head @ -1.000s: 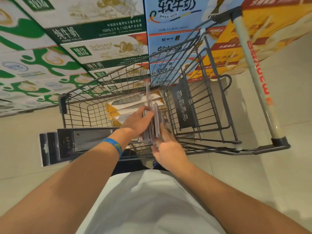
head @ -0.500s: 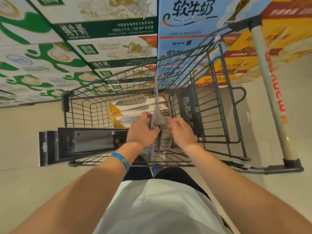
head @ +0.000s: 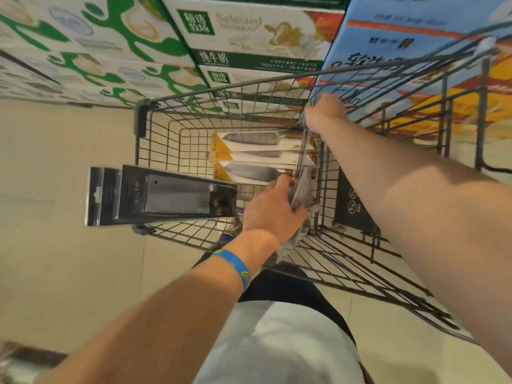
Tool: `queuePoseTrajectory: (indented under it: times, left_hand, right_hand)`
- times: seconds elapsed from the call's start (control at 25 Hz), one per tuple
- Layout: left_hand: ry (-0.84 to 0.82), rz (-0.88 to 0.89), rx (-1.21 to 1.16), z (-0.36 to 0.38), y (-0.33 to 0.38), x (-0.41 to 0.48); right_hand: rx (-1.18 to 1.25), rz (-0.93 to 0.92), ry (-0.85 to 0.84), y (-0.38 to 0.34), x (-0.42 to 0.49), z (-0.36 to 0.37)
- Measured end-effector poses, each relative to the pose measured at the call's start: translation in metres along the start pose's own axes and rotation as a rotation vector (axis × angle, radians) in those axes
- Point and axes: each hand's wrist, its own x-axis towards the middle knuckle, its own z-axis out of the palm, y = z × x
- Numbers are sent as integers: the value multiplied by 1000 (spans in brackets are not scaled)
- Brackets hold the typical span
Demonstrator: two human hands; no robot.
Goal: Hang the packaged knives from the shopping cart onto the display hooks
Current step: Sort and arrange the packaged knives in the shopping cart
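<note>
A wire shopping cart stands in front of me. My left hand, with a blue wristband, grips a stack of clear packaged knives held on edge inside the cart. My right hand reaches further in and pinches the top edge of one clear pack. White and yellow boxed knives lie flat on the cart floor. Black packaged cleavers rest across the cart's near left rim, sticking out to the left. No display hooks are visible.
Stacked milk cartons form a wall behind the cart. A black sign panel hangs on the cart's inner divider. Beige tiled floor lies to the left and right.
My right hand has moved away from the stack and up toward the far side of the cart, lifting one clear pack by its top. The camera has moved closer over the cart.
</note>
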Motion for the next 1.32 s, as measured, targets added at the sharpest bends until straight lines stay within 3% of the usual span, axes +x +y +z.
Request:
queuePoseTrajectory:
  times: [0.08, 0.24, 0.44, 0.56, 0.76, 0.88, 1.08, 1.32]
  left_hand:
    - [-30, 0, -3, -1, -1, -2]
    - [-94, 24, -34, 6, 3, 1]
    - [-84, 103, 0, 21, -8, -16]
    - [-42, 139, 19, 28, -19, -19]
    - [-160, 200, -69, 22, -27, -16]
    - [-253, 258, -32, 13, -34, -11]
    - [-107, 128, -82, 4, -30, 3]
    - [-208, 166, 22, 20, 2, 16]
  right_hand:
    - [8, -52, -13, 3, -12, -4]
    - [8, -207, -232, 29, -78, -14]
    - [-132, -338, -108, 66, -146, -22]
    - [-248, -413, -180, 76, -164, -27]
    - [-314, -332, -207, 96, -186, -20]
    - [-214, -306, -191, 108, -191, -20]
    - [-154, -241, -208, 129, -185, -35]
    - [-89, -373, -144, 134, -192, -17]
